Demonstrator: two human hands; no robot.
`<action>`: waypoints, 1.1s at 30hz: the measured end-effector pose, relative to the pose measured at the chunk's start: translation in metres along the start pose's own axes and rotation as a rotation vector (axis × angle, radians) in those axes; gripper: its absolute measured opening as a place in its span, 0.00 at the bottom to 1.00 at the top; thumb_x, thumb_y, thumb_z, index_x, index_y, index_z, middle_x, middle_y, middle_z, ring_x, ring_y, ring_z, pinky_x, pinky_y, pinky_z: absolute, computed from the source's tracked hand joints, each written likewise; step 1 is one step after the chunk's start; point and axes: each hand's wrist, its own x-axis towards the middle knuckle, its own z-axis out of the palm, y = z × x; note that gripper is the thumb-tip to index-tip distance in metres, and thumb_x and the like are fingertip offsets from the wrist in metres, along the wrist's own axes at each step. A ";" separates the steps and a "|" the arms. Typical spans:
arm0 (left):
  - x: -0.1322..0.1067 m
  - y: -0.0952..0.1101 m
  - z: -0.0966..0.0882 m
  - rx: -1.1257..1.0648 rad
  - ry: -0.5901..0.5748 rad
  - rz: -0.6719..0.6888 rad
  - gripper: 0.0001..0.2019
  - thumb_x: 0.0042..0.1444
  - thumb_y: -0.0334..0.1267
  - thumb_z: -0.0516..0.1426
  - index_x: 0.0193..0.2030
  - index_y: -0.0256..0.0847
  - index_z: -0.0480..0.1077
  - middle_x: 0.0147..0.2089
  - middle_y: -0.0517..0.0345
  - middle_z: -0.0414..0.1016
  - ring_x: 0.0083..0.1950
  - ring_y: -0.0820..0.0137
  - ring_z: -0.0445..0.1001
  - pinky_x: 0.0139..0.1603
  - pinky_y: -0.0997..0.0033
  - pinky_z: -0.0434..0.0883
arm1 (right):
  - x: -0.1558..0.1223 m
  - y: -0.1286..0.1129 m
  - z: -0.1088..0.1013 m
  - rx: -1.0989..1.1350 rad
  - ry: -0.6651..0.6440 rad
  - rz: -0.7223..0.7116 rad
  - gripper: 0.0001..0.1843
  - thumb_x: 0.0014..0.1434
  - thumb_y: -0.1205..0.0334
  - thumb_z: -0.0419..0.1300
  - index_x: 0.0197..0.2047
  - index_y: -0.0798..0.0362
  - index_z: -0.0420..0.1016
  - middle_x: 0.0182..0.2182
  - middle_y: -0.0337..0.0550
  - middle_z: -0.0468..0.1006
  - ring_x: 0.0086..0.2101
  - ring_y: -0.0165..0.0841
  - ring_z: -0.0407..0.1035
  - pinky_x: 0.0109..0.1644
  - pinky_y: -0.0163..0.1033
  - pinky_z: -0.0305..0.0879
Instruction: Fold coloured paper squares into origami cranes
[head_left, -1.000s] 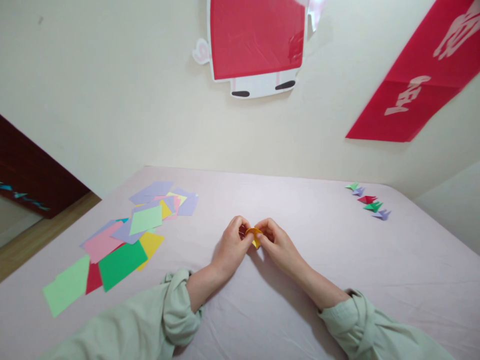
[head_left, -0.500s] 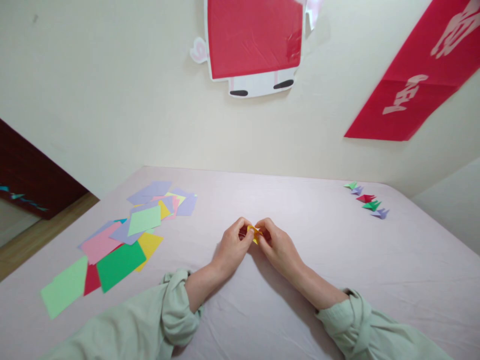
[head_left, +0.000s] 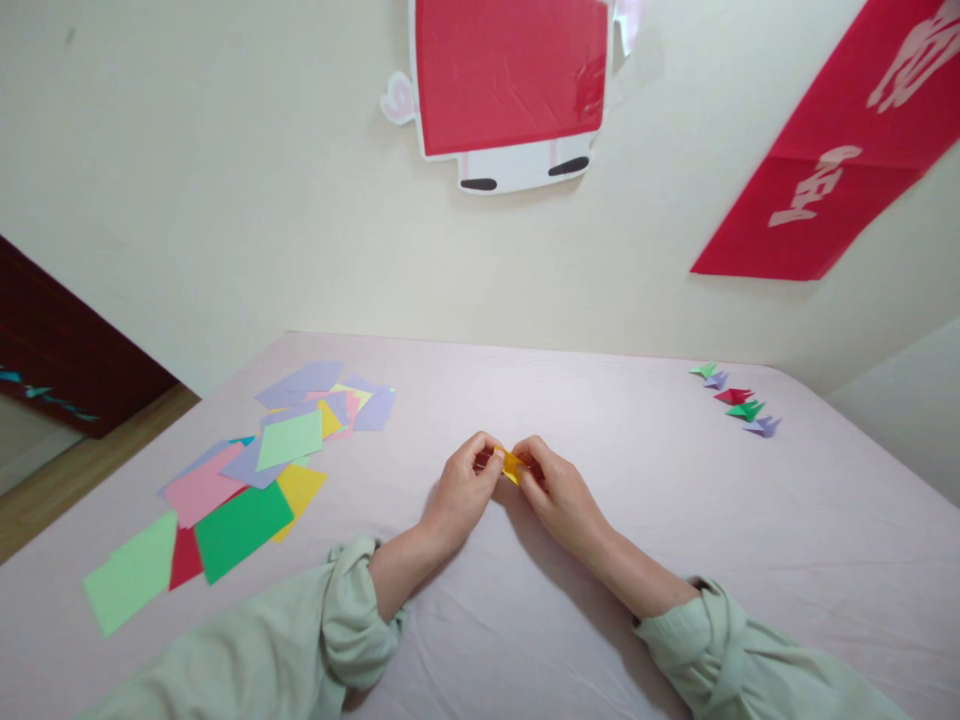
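A: Sweep from the left. What's on the table [head_left: 487,630]?

B: Loose paper sheets [head_left: 244,535], overlapping, strung along the left edge up toward the far-left corner. Light green at the near end, then red, dark green, pink; mostly purple at the far end.

A: Why spread like that?

B: My read: fanned so each colour shows and single sheets lift off easily. Also keeps them off the middle, where the hands are.

A: Left hand?

B: Left hand [head_left: 465,487] is closed, thumb and finger pinching the left end of a small yellow folded paper [head_left: 511,466]. Sleeve [head_left: 367,620] is rolled back, probably to keep the cuff off the work.

A: Where's the yellow one?

B: Mid-table, between the two hands. Can't tell if it touches the cloth. Fold detail too small to read.

A: Right hand?

B: Right hand [head_left: 555,490] mirrors it, pinching the other end. Opposed fingertip grips likely steady a piece that tiny.

A: Far right?

B: Five origami figures [head_left: 745,411] in a slanting row near the far-right corner: light green, purple, red, green, purple. Parked well apart from the hands, presumably so nothing knocks or crushes them.
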 end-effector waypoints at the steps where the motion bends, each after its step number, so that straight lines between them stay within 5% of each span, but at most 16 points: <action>1: 0.000 0.001 0.000 -0.001 0.004 -0.008 0.06 0.58 0.36 0.52 0.32 0.41 0.68 0.31 0.62 0.70 0.35 0.71 0.71 0.39 0.73 0.67 | 0.000 -0.001 0.000 -0.003 0.001 -0.003 0.08 0.60 0.67 0.51 0.41 0.48 0.67 0.32 0.39 0.75 0.30 0.33 0.68 0.36 0.37 0.61; 14: 0.001 0.006 -0.001 -0.030 0.031 -0.055 0.10 0.60 0.40 0.51 0.29 0.41 0.67 0.27 0.63 0.68 0.31 0.72 0.69 0.35 0.75 0.65 | -0.002 -0.006 -0.003 -0.075 -0.010 -0.049 0.12 0.62 0.66 0.51 0.47 0.47 0.68 0.35 0.40 0.77 0.31 0.33 0.69 0.35 0.36 0.59; 26: -0.001 -0.001 0.000 -0.018 -0.033 -0.030 0.04 0.59 0.36 0.54 0.38 0.40 0.67 0.41 0.58 0.73 0.41 0.70 0.75 0.45 0.70 0.70 | -0.001 -0.001 -0.002 -0.088 0.006 -0.040 0.10 0.61 0.67 0.50 0.44 0.48 0.68 0.34 0.39 0.75 0.31 0.33 0.67 0.35 0.36 0.58; 33: -0.001 -0.002 0.001 -0.086 -0.045 -0.038 0.02 0.59 0.36 0.54 0.37 0.40 0.65 0.38 0.61 0.72 0.39 0.72 0.74 0.42 0.72 0.70 | -0.001 -0.004 -0.002 -0.048 -0.001 -0.043 0.08 0.63 0.67 0.51 0.44 0.49 0.69 0.35 0.39 0.75 0.31 0.32 0.67 0.36 0.36 0.59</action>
